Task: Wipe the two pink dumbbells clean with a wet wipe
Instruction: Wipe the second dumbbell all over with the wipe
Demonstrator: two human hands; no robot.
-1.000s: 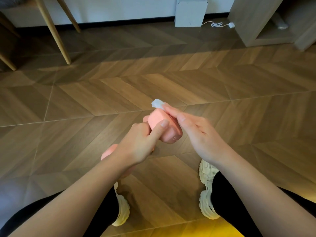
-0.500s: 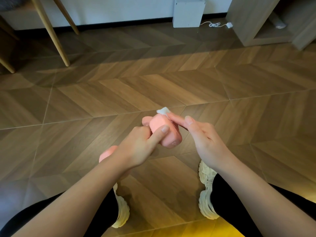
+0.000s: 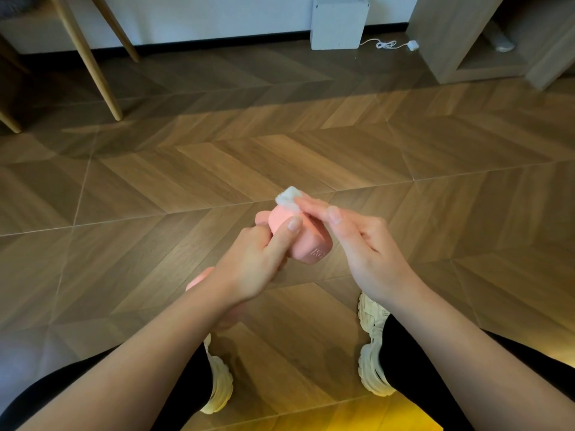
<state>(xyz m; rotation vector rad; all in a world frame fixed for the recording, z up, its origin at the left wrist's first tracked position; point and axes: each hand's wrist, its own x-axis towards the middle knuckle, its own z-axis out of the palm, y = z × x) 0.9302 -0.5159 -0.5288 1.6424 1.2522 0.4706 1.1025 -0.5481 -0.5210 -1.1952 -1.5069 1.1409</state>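
The person stands on a brown herringbone wood floor and holds a pink dumbbell with blocky, flat-sided ends up in front of them. It is clear of the floor and tilted, with one end raised and pointing away from them. Their left hand is clenched round the bar, and the thumb lies up along the side of the raised end. The lower end pokes out pale pink just below that wrist.

Their right hand comes in from the other side with its fingers stretched nearly straight. The fingertips press a small folded white wet wipe onto the top edge of the raised end, and a corner of the wipe sticks out beyond them. The right thumb rests on the pink face just beside it.

Below the forearms are black trouser legs and a pair of chunky cream trainers. Along the far wall stand a white box with a white cable coiled beside it, slanted light wooden furniture legs and a pale wooden cabinet.
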